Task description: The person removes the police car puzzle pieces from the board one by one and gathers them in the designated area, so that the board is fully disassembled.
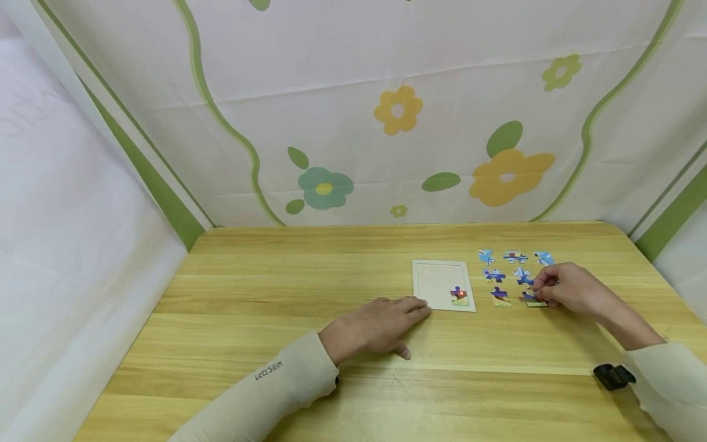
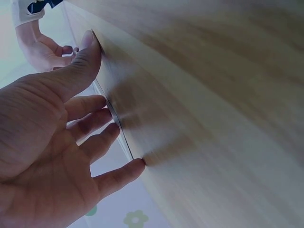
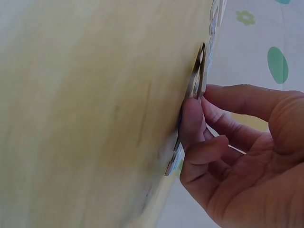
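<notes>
My left hand (image 1: pixel 381 325) lies with fingers extended on the table, its fingertips at the near left corner of a pale square puzzle frame (image 1: pixel 442 263). One red, blue and yellow puzzle piece (image 1: pixel 460 297) sits in the frame's near right corner. To the right of the frame, my right hand (image 1: pixel 571 290) pinches a puzzle piece (image 1: pixel 528 298) between thumb and fingers. In the right wrist view, this thin piece (image 3: pixel 202 71) appears edge-on, tilted close over the tabletop, and the right hand (image 3: pixel 237 142) partly covers it.
Several loose puzzle pieces (image 1: pixel 494 275) lie in rows between the frame and my right hand. The wooden table (image 1: pixel 265 276) ends at a white flower-print curtain (image 1: pixel 331 73) behind. A black buckle-like object (image 1: pixel 613 376) is at my right sleeve.
</notes>
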`<state>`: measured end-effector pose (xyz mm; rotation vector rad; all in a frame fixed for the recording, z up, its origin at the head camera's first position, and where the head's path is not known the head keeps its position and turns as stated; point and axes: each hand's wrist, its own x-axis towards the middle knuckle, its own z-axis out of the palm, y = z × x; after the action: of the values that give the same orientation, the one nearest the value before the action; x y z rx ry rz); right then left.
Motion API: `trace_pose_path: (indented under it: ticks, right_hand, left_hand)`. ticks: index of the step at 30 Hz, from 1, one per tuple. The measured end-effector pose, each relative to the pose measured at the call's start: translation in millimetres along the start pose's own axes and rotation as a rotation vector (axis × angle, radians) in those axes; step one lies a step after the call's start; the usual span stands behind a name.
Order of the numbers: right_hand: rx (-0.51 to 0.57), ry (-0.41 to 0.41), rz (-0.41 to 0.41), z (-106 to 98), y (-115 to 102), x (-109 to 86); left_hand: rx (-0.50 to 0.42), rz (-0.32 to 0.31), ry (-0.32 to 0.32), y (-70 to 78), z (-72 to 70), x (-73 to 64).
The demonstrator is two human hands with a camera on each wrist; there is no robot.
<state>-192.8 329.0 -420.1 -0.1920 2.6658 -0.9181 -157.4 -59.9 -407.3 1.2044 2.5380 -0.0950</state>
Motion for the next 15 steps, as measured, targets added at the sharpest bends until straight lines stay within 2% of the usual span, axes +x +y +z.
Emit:
trace_pose_path:
  ticks: [15]
  right_hand:
    - [-0.041,0.025,0.009,2.6,1.2,-0.6]
  left_hand:
    - [-0.006,0.005,0.008,-0.6,0.7,-1.2]
